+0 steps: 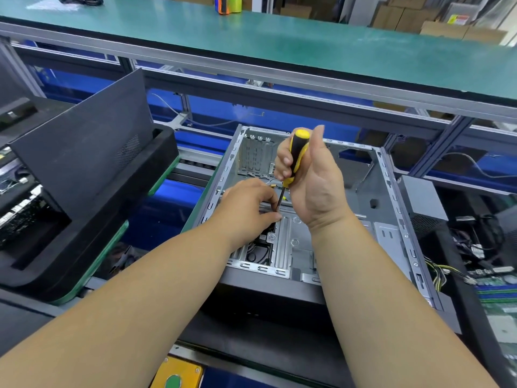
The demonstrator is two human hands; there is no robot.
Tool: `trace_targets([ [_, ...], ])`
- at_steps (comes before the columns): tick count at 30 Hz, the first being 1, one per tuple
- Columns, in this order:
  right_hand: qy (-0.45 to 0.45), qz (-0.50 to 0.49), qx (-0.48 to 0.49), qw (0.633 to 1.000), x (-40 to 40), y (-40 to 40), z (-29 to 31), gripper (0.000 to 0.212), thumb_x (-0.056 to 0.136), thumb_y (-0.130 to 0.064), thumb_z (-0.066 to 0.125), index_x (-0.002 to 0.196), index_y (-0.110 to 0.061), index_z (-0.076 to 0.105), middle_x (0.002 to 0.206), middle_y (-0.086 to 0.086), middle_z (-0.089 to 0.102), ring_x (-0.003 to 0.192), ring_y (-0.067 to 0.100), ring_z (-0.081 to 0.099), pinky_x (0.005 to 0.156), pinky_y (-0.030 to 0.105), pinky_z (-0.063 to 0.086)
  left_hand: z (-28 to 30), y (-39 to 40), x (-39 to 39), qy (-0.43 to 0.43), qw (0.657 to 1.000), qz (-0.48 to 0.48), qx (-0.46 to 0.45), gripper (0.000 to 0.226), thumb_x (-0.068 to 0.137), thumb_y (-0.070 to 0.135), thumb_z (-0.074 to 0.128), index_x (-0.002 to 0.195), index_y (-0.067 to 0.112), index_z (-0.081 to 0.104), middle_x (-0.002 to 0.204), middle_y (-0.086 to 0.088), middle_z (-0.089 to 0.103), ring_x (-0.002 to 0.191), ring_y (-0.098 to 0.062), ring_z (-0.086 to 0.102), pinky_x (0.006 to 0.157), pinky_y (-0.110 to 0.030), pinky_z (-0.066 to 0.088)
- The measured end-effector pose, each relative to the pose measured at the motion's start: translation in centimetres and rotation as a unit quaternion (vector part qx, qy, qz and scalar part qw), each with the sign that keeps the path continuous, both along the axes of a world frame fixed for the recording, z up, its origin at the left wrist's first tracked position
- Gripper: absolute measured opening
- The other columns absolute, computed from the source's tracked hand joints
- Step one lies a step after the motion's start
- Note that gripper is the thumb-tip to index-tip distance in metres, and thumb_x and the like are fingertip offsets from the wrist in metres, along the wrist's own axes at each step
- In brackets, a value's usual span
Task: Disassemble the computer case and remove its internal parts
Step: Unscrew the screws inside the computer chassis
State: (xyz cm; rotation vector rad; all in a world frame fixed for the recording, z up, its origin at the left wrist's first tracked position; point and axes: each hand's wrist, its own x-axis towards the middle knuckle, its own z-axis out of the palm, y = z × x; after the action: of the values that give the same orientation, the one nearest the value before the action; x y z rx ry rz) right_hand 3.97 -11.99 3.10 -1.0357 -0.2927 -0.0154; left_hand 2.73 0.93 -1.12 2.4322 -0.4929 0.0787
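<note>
We see the computer case (pixel 302 208) lying open on its side in the middle of the workstation, below the front edge of the long green bench (pixel 251 43). Its grey metal frame faces up and most of the inside is bare metal.

The right hand (pixel 310 177) is above the case. Its fingers are curled around the yellow and black handle of a screwdriver (pixel 297 155), which stands almost upright, with the thumb raised beside the handle top. The dark shaft goes down toward the left inner part of the case.

The left hand (pixel 249 205) is lower, inside the case near its left wall. Its thumb and fingers are brought close together around the lower end of the shaft, where the tip meets a small dark part; we cannot tell if they pinch the shaft or only steady it.

At the left edge of the workstation a black side panel (pixel 84 152) leans tilted on other black housings. At the right edge lie loose cables (pixel 475 247) and a green circuit board (pixel 498 287), apart from the case. Cardboard boxes (pixel 405 15) stand behind the bench.
</note>
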Motion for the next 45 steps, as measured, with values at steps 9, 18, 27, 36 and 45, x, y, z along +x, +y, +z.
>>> trace_targets([
  [9, 0.0, -0.008, -0.002, 1.0, 0.01, -0.58, 0.18, 0.024, 0.098, -0.031, 0.04, 0.091, -0.011, 0.051, 0.074, 0.0, 0.056, 0.062, 0.015, 0.048, 0.062, 0.027, 0.042, 0.03, 0.04, 0.08, 0.004, 1.0, 0.0, 0.009, 0.018, 0.081, 0.036, 0.075, 0.081, 0.033, 0.058, 0.098, 0.014, 0.05, 0.107, -0.014, 0.049, 0.099, -0.042, 0.04],
  [18, 0.023, 0.038, 0.047, 0.998, 0.09, -0.34, 0.16, 0.049, 0.103, -0.047, 0.022, 0.09, -0.011, 0.053, 0.062, -0.002, 0.037, 0.054, 0.012, 0.027, 0.056, 0.028, 0.022, -0.13, 0.03, 0.05, 0.004, 1.0, 0.001, -0.004, 0.016, 0.08, 0.035, 0.077, 0.082, 0.031, 0.061, 0.099, 0.013, 0.052, 0.108, -0.015, 0.049, 0.1, -0.043, 0.039],
  [27, 0.016, 0.014, 0.03, 0.999, -0.09, -0.55, 0.21, 0.022, 0.098, -0.03, 0.043, 0.09, -0.011, 0.051, 0.072, 0.001, 0.054, 0.067, 0.018, 0.05, 0.066, 0.027, 0.043, 0.0, 0.09, 0.03, 0.011, 1.0, 0.003, -0.001, 0.016, 0.081, 0.036, 0.076, 0.081, 0.032, 0.06, 0.1, 0.013, 0.052, 0.108, -0.014, 0.048, 0.1, -0.043, 0.039],
  [36, 0.019, 0.043, 0.004, 0.999, 0.24, -0.07, 0.1, 0.056, 0.104, -0.047, 0.02, 0.082, -0.011, 0.056, 0.057, -0.004, 0.038, 0.052, 0.011, 0.03, 0.053, 0.025, 0.028, 0.08, 0.01, -0.02, 0.003, 1.0, 0.002, -0.002, 0.019, 0.08, 0.036, 0.077, 0.079, 0.033, 0.058, 0.096, 0.014, 0.052, 0.105, -0.014, 0.049, 0.098, -0.043, 0.04],
  [45, 0.013, 0.015, 0.01, 1.0, -0.04, -0.24, -0.13, 0.027, 0.096, -0.033, 0.044, 0.089, -0.009, 0.052, 0.069, 0.001, 0.053, 0.063, 0.017, 0.045, 0.062, 0.028, 0.039, 0.15, 0.05, -0.07, 0.006, 1.0, 0.003, -0.005, 0.02, 0.08, 0.034, 0.076, 0.08, 0.033, 0.057, 0.096, 0.014, 0.051, 0.105, -0.013, 0.048, 0.098, -0.042, 0.04],
])
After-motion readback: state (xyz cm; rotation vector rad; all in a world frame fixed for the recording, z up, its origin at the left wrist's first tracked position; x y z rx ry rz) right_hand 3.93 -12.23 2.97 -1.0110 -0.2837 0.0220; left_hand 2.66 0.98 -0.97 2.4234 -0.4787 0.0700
